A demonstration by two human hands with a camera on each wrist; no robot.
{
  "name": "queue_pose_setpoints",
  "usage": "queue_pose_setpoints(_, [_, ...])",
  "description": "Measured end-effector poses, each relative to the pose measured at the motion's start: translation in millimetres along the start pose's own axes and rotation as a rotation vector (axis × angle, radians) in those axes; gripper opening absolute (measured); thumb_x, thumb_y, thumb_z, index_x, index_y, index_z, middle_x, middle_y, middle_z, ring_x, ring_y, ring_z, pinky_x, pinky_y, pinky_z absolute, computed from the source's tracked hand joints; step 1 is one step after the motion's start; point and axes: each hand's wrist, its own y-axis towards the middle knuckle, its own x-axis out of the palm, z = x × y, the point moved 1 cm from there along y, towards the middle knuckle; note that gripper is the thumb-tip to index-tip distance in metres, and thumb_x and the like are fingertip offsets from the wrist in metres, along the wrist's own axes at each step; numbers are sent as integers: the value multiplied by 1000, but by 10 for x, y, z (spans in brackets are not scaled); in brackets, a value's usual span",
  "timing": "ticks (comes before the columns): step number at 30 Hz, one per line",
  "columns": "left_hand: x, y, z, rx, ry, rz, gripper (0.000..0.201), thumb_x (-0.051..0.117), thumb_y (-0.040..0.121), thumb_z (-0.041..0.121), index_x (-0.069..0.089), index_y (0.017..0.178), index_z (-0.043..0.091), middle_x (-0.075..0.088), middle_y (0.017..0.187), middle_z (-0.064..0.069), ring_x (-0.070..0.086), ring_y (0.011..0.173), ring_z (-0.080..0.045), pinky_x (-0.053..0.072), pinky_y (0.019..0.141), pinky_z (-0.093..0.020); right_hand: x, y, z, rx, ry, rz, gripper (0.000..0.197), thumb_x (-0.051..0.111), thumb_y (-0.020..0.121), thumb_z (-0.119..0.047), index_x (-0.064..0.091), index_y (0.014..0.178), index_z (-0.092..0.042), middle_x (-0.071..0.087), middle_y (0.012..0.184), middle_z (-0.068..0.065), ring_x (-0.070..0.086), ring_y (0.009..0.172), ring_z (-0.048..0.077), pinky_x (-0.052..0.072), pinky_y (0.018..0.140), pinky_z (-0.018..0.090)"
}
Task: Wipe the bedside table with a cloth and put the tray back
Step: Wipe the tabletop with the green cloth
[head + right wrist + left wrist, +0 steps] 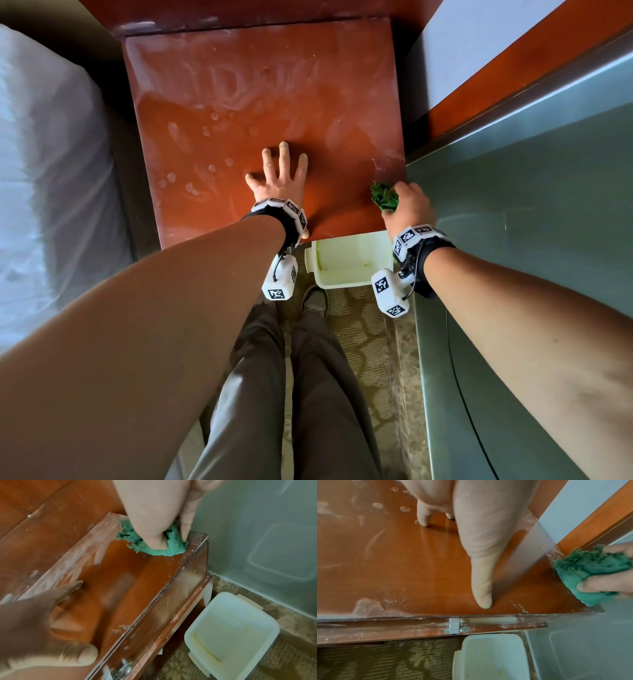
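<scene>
The bedside table (239,85) has a red-brown top under a glass sheet, smeared with dust and fingerprints. My left hand (279,174) lies flat on its near middle with the fingers spread, and the thumb (482,588) points toward the front edge. My right hand (407,202) grips a bunched green cloth (383,197) and presses it onto the near right corner of the table (120,581). The cloth (171,547) shows between the right hand's fingers (154,513). A white plastic tray (342,284) stands empty on the floor just below the table's front edge.
A bed with white sheets (41,171) flanks the table on the left. A grey-green panel (531,205) rises along the right, touching the table's right edge. My legs and one shoe (315,301) stand on patterned carpet (363,335) beside the tray.
</scene>
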Motion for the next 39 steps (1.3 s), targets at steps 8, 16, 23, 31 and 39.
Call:
queue_pose_setpoints(8, [82, -3, 241, 150, 19, 39, 141, 91, 54, 48, -4, 155, 25, -17, 162, -8, -8, 149, -38, 15, 113, -64, -12, -40, -77, 46, 39, -28, 26, 66, 82, -15, 56, 105, -11, 54, 114, 11, 55, 104, 34, 47, 81, 38])
queue_pose_setpoints(16, [95, 40, 359, 104, 91, 61, 113, 79, 78, 38, -2, 156, 21, -13, 162, -13, -4, 148, -42, 25, 109, -66, 248, -368, -476, -216, 45, -196, 26, 62, 84, -18, 56, 109, -15, 55, 112, 6, 57, 99, 34, 46, 77, 36])
queue_pose_setpoints(23, [112, 45, 374, 88, 96, 80, 116, 83, 74, 33, 1, 155, 22, -11, 162, -12, -2, 148, -41, 27, 109, -65, 305, -420, -508, -312, 6, -245, 43, 67, 85, -19, 51, 125, -14, 50, 125, 6, 49, 112, 32, 45, 87, 39])
queue_pose_setpoints(31, [108, 45, 376, 87, 110, 44, 143, 93, 49, 47, 0, 155, 22, -11, 162, -12, -2, 148, -42, 27, 107, -65, 107, -284, 164, 64, 162, 55, 33, 72, 78, -14, 58, 108, -6, 58, 116, 14, 56, 105, 36, 48, 85, 41])
queue_pose_setpoints(39, [85, 32, 368, 98, 94, 114, 137, 95, 48, 46, 9, 152, 21, -1, 162, -13, 7, 146, -43, 35, 103, -64, -144, -85, 589, 405, 249, 123, 27, 64, 85, -15, 59, 109, -5, 59, 115, 17, 58, 107, 35, 47, 89, 36])
